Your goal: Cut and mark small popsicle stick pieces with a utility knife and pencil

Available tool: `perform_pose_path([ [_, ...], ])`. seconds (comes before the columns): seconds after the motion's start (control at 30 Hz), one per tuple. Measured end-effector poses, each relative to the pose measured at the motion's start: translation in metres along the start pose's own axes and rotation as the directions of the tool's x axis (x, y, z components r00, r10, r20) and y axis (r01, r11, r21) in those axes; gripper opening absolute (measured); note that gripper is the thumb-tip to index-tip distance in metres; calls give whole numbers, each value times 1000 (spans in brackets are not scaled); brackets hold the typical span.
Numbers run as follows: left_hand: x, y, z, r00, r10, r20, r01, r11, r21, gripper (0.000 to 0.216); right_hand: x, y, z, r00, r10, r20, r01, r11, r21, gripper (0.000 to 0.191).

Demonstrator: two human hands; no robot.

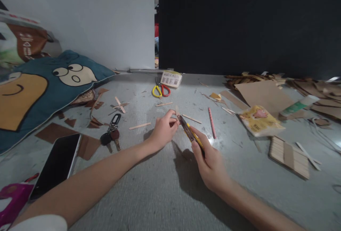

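My left hand [165,128] pinches a short wooden craft stick [177,111] that points up from its fingertips, above the middle of the table. In my right hand [209,158] is a yellow and dark utility knife [191,131], its front end touching or almost touching the stick near my left fingers. Whether the blade cuts into the wood I cannot tell. Close around lie loose craft sticks: one left of my left hand [140,126], another just beyond the knife [191,118]. A red patterned pencil [211,122] rests right of the knife.
Scissors [161,91] and a small packet [171,79] lie at the back. On the left are keys [113,137], a phone [57,165] and a blue cushion [53,89]. A tissue pack [259,121], a glue stick [299,105], a craft-stick bundle [289,158] and cardboard [262,94] occupy the right.
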State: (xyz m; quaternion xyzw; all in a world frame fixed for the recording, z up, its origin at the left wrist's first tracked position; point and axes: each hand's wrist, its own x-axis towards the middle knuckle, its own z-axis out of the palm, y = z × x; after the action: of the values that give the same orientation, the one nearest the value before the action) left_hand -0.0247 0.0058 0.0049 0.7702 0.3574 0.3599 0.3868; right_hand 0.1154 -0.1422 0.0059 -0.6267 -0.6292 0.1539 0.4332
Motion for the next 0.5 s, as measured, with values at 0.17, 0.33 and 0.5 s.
perform_pose_path([
  [0.17,1,-1,1,1000,4,-26,-5,999,-53,11,-1,0,-1,998,-56,-33,54,997,-60,44],
  [0.33,4,3,-1,997,-40,-59,28,980,-197,15,-2,4,-5,989,-131,-71,121,985,-126,45],
  [0.5,5,3,-2,996,-74,-46,52,927,-372,29,-2,7,-5,972,-223,-74,203,957,-209,48],
])
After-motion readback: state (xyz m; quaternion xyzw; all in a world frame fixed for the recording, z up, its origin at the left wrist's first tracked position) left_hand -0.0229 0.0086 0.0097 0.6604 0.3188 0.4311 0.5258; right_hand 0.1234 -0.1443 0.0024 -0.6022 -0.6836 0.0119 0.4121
